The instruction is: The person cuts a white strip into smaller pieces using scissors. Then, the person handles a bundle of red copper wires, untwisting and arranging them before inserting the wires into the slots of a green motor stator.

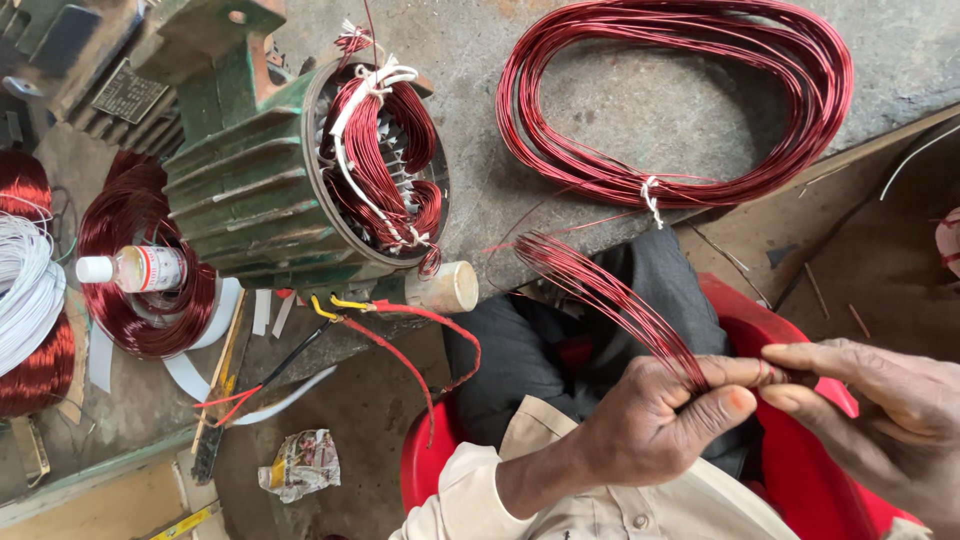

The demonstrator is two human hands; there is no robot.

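The left hand [655, 420] is closed around a flat bundle of thin, glossy red enamelled copper strands [610, 300], thumb pressed over the curled fingers so the wires are pinched where they fan out of the fist. The right hand [870, 410] meets it from the side, its thumb and forefinger nipping the short ends of the same strands just beside the left thumb tip; its other fingers are hidden. From the grip the strands run up and away in a smooth, slightly splayed ribbon toward the edge of the rough grey concrete bench [600, 100], over the person's dark trousers and a shiny red plastic seat [790, 480]. On the bench lies a large oval coil of the same red wire [560, 150], many turns thick, tied at one point with white string. To its left a ribbed, green-painted cast metal motor housing [250, 190] lies on its side; its round open end holds red windings [385, 170] laced with white cord and sleeving. A cream cylindrical roll [445, 288] sits just below the opening, and red, yellow and black leads [340, 320] trail from the housing. Farther left, a small clear bottle with a white cap [135, 268] rests on another wound red coil [130, 300].
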